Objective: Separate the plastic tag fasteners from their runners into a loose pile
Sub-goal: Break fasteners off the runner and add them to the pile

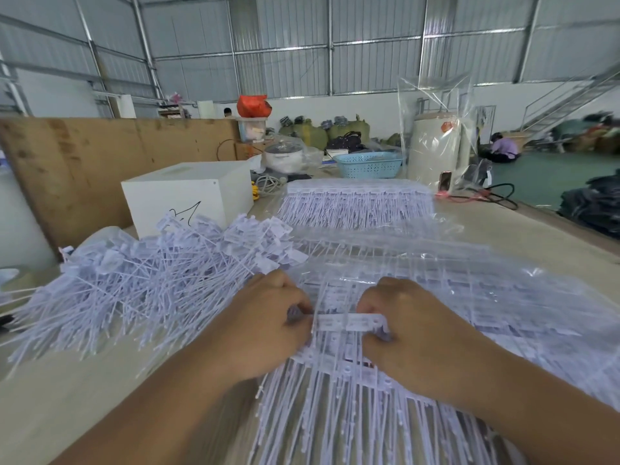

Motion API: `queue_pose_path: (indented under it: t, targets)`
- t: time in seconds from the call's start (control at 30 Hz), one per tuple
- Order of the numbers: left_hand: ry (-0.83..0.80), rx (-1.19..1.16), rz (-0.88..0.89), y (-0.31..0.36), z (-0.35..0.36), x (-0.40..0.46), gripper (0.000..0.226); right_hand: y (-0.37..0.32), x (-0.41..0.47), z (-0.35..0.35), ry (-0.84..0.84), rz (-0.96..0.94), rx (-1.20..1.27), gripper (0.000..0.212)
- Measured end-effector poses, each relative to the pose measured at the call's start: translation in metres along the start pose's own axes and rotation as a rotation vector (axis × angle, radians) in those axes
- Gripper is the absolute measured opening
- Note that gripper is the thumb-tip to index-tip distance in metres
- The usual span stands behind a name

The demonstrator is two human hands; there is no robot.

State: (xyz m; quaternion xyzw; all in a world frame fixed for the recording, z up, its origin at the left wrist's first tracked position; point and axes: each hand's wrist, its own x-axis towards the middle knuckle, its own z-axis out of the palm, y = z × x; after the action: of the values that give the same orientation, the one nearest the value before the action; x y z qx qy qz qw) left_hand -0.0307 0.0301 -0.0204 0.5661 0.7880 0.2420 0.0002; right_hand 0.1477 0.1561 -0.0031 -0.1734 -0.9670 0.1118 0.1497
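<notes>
Both forearms reach in from the near edge of the table (84,397). Left hand (268,327) and right hand (412,330) curl their fingers around a strip of tag fasteners (349,322) atop the stacked runners (335,414). Leftward sprawls the loose pile (151,273), bare tabletop before it.

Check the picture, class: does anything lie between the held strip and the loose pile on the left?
Nothing visible does. Both hands, left hand and right hand, pinch the strip; the pile begins just beyond the left hand.
</notes>
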Motion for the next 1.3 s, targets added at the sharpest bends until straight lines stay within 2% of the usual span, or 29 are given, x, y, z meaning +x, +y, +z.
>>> queue_pose_path:
  t: [0.07,0.2,0.37,0.43,0.5,0.63,0.7,0.83,1.0,1.13,1.2,1.3]
  targets:
    - [0.056,-0.081,0.0,0.001,0.0,0.001,0.013,-0.002,-0.001,-0.004,0.055,-0.012,0.003,0.016]
    - [0.148,-0.345,-0.041,0.005,-0.005,0.003,0.016,-0.003,-0.004,-0.01,0.159,-0.087,-0.006,0.006]
    - [0.234,-0.574,-0.062,0.015,-0.013,0.003,0.008,-0.006,-0.007,-0.013,0.305,-0.165,-0.072,0.014]
    - [0.247,-0.62,-0.058,0.02,-0.016,0.001,0.023,-0.007,-0.008,-0.015,0.379,-0.139,-0.106,0.019]
    - [0.282,-0.556,-0.042,0.025,-0.017,-0.002,0.031,-0.008,-0.007,-0.016,0.412,-0.139,-0.161,0.022]
    - [0.476,-0.22,0.041,0.033,-0.022,-0.004,0.011,-0.007,-0.006,-0.02,0.375,-0.177,-0.303,0.022]
    - [0.52,-0.211,0.061,0.033,-0.026,-0.006,0.011,-0.007,-0.007,-0.023,0.375,-0.191,-0.322,0.021]
    - [0.385,-0.463,0.014,0.036,-0.024,-0.01,0.01,-0.008,-0.008,-0.028,0.346,-0.243,-0.191,0.02]
    - [0.348,-0.691,0.019,0.043,-0.025,-0.008,0.015,-0.008,-0.004,-0.027,0.206,-0.256,0.007,0.031]
    - [0.255,-0.786,0.04,0.053,-0.027,-0.01,0.005,-0.006,-0.005,-0.026,0.28,-0.281,0.028,0.027]
    - [0.213,-0.823,0.027,0.054,-0.027,-0.01,0.009,-0.006,-0.007,-0.028,0.355,-0.312,0.021,0.034]
    - [0.163,-0.835,0.006,0.051,-0.035,-0.012,0.025,-0.008,-0.01,-0.03,0.374,-0.347,0.03,0.031]
